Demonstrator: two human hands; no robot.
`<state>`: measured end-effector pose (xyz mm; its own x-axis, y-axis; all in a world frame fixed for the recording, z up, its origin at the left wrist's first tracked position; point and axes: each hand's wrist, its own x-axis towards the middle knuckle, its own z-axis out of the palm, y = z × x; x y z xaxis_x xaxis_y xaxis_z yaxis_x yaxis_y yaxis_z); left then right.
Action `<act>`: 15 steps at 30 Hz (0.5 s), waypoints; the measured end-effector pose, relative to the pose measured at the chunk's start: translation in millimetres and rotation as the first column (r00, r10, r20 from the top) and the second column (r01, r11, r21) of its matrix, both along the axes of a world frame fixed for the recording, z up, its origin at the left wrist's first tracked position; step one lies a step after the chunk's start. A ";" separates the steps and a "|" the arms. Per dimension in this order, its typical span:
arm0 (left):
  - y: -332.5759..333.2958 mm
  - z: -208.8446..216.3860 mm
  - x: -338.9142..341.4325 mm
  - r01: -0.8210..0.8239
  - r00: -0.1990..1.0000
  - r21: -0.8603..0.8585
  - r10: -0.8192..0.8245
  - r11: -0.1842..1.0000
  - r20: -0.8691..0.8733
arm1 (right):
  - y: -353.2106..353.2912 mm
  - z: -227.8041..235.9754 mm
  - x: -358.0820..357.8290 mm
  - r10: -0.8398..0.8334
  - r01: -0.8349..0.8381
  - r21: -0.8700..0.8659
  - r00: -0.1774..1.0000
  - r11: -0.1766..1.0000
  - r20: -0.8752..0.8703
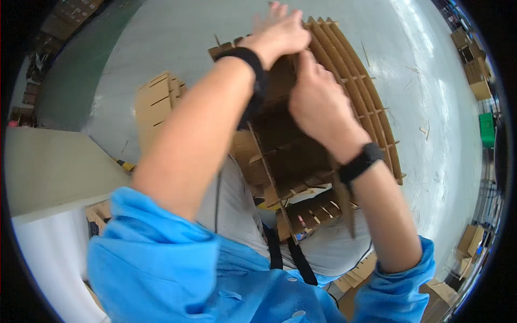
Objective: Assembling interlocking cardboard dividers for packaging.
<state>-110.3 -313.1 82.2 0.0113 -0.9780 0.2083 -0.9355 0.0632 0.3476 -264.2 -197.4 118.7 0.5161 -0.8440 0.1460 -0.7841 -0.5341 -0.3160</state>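
Observation:
A brown cardboard divider grid (371,102), made of slotted strips crossing one another, stands in front of me. At its far edge, my left hand (283,33) reaches over the top; its fingers are smeared by motion, and whatever lies under them is hidden. Close beside it, my right hand (323,102) is curled at the grid's upper edge, its fingers closed around a cardboard strip partly covered by the hand. Between my arms, the dark inner cells (291,156) of the grid show.
Slotted cardboard sheets (153,102) are stacked on the left. A pale panel (59,169) stands at the near left. Cardboard scraps (424,131) lie on the grey floor (431,70). A green bin (486,129) and cardboard boxes (476,70) line the right side.

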 end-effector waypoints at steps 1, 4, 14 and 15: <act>-3.1 -2.3 9.3 0.022 0.999 0.021 -0.023 1.000 0.032 | 2.1 -3.0 12.1 -0.041 0.041 -0.015 0.999 0.999 0.003; 9.8 -1.8 14.0 0.019 0.992 0.112 -0.032 0.994 0.124 | 10.1 -16.3 21.6 -0.097 0.096 -0.047 0.995 0.994 -0.021; 27.0 16.7 -17.3 -0.093 0.991 0.174 0.074 0.980 0.116 | 77.2 44.9 -94.1 0.095 -0.062 0.276 0.990 0.959 -0.106; 26.7 13.6 -26.0 -0.102 0.989 0.075 0.093 0.992 0.114 | 86.4 46.3 -101.0 0.039 -0.002 0.305 0.993 0.952 -0.115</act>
<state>-136.3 -286.4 95.8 0.0892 -0.9869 0.1341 -0.9686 -0.0546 0.2424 -365.2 -111.0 165.1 0.5320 -0.8278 -0.1783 -0.8153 -0.4439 -0.3717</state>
